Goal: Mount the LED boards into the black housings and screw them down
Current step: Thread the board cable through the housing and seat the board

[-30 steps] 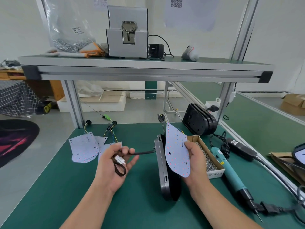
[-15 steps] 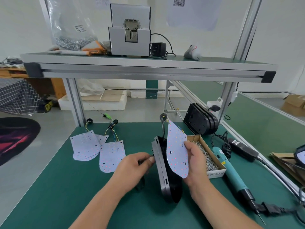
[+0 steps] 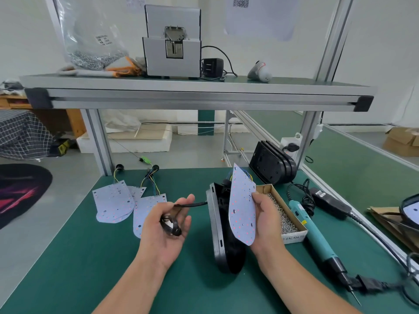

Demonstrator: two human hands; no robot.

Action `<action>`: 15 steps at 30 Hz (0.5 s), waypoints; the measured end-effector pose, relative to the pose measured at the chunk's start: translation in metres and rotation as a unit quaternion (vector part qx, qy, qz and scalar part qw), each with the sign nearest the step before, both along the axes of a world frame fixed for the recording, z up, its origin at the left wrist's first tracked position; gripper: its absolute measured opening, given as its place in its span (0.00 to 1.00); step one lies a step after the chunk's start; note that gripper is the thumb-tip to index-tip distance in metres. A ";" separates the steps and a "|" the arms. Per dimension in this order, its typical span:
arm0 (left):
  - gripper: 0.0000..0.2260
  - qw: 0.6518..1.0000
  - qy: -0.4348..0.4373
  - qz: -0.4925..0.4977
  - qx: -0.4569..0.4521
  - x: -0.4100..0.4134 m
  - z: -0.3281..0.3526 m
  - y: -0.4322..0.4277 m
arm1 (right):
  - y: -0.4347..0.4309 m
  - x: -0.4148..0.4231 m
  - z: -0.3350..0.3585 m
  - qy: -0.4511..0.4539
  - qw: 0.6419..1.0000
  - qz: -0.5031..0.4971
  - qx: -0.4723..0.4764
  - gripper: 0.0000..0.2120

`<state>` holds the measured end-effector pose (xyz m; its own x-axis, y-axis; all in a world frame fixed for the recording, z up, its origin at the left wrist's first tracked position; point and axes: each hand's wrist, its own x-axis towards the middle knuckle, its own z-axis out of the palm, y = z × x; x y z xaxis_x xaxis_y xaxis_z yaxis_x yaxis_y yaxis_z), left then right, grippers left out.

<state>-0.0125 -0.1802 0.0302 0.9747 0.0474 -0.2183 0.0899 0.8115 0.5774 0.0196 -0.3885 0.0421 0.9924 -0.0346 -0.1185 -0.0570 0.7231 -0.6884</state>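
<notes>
Nearest us, the left hand (image 3: 166,225) lies palm up just left of the black housing (image 3: 217,225). Its fingers (image 3: 187,214) are loosely curled round a coiled black cable (image 3: 171,224) resting in the palm, and the cable's free run crosses to the housing's left face. The housing stands on edge on the green bench (image 3: 90,257). Just right of it the right hand (image 3: 265,220) grips the LED board (image 3: 241,209) upright, thumb on the board's right edge, the other fingers hidden behind; we cannot tell whether board and housing touch. Right of the housing we see an open box of screws (image 3: 292,236), then a teal electric screwdriver (image 3: 313,232). Farther back and left of the housing, spare LED boards (image 3: 113,202) lie flat; behind it to the right leans a stack of housings (image 3: 269,165).
</notes>
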 end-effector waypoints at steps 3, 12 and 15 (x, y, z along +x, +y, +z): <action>0.05 0.999 -0.015 0.027 0.012 0.001 0.002 0.000 | 0.002 -0.001 -0.001 0.007 1.000 0.011 -0.011 0.18; 0.18 0.841 -0.116 0.070 0.524 0.005 -0.002 -0.005 | 0.005 -0.001 -0.002 0.005 0.998 0.043 -0.040 0.20; 0.21 0.823 -0.101 0.066 0.556 0.007 -0.003 -0.004 | 0.003 -0.002 -0.002 0.006 0.997 0.054 -0.056 0.21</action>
<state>-0.0055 -0.1839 0.0272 0.9559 0.2177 0.1971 -0.1454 -0.2325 0.9617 0.0174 -0.3851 0.0397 0.9896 0.0578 -0.1316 -0.1384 0.6307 -0.7636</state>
